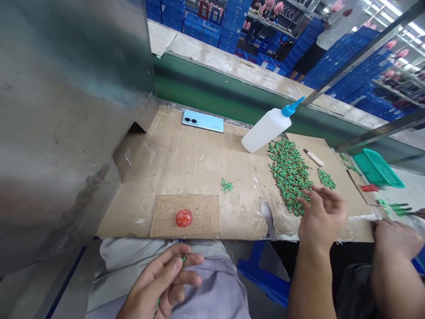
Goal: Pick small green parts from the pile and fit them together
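Note:
My left hand (166, 279) is over my lap, thumb and index finger pinching a small green piece (183, 258). Another bit of green shows by its lower fingers. Over at the right, my right hand (322, 215) hovers at the lower edge of a big pile of green and gold pieces (288, 173), its fingers bent and apart, with nothing visible between them. In front of my lap, a round red object (183, 218) rests on a brown textured cardboard piece (207, 217). A small heap of green bits (226, 185) lies to its upper right.
Behind are a pale blue phone (203, 121) and a tilted white bottle (265, 131). A metal panel (66, 110) stands left. Rightward are a white-handled tool (314, 157), a green basket (378, 169) and another person's hand (398, 239).

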A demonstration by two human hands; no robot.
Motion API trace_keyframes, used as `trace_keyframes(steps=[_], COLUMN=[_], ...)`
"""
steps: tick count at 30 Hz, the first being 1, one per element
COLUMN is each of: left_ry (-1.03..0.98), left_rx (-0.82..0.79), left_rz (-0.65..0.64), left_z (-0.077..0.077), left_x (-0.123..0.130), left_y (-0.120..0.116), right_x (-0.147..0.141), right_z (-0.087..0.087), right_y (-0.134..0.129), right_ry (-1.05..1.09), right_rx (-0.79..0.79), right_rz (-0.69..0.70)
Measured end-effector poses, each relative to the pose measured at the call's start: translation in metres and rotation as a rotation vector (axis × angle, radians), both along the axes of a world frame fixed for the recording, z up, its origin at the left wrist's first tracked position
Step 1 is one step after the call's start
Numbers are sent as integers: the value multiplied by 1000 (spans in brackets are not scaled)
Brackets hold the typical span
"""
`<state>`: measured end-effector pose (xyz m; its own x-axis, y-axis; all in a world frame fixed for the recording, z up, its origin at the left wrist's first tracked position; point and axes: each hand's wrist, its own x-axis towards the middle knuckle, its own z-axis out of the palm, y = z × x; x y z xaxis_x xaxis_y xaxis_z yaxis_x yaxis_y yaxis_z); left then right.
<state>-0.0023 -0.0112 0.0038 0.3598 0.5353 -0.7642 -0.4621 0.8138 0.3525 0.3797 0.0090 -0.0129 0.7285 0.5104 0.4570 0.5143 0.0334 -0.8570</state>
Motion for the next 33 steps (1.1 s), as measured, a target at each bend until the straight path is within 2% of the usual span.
trace_keyframes(steps=[2,5,7,11,19,24,28,33], left_ry=[-26,-56,-75,-99,-123,-149,-127,-78], left_rx=[53,88,93,80,114,174,218,317], left_rz=[-38,-76,-80,-90,-74,-68,-88,-170], left_z=[-5,-11,-13,-11,-9,-10,-7,-12], left_x=[1,0,0,-1,-1,-2,3,10], left_y=[-2,-3,-3,-3,-5,-3,-1,-6], right_x=[-15,-39,-52,-65,-78,-84,-116,-165], right_z=[-1,0,0,-5,-16,-11,4,15], right_y=[-6,-8,-4,11,24,23,5,-21], right_ry=[-87,-224,-301,-414,-500,-447,-326,-63], right_rx=[-133,-381,-480,-549,-562,-517,-469,-339], right_rz=[107,400,546,624,582,638,845,1266])
